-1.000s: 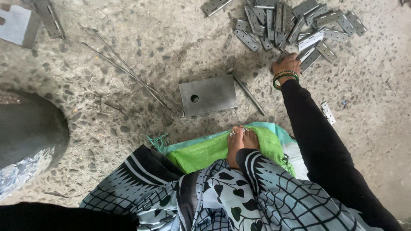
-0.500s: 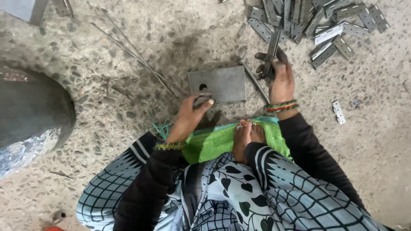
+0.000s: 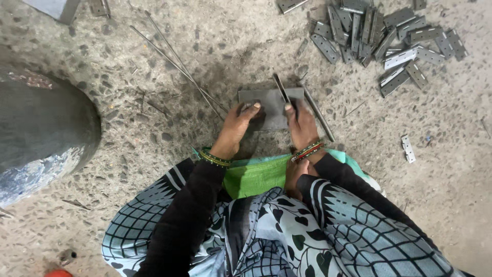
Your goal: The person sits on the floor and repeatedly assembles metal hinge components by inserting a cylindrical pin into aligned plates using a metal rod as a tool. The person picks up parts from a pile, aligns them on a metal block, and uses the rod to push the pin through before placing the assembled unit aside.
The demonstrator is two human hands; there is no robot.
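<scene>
Now I have both hands at the grey metal plate [image 3: 270, 105] on the floor [image 3: 154, 128].
Left hand [image 3: 237, 123] presses its edge, fingers curled; right hand [image 3: 301, 120] pinches a narrow hinge strip [image 3: 281, 88] upright on it.

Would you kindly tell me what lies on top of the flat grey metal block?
On the flat grey metal block rest the left hand, the right hand and a narrow metal hinge piece. The hands cover its near edge.

Head view — steeply downward, close
</scene>
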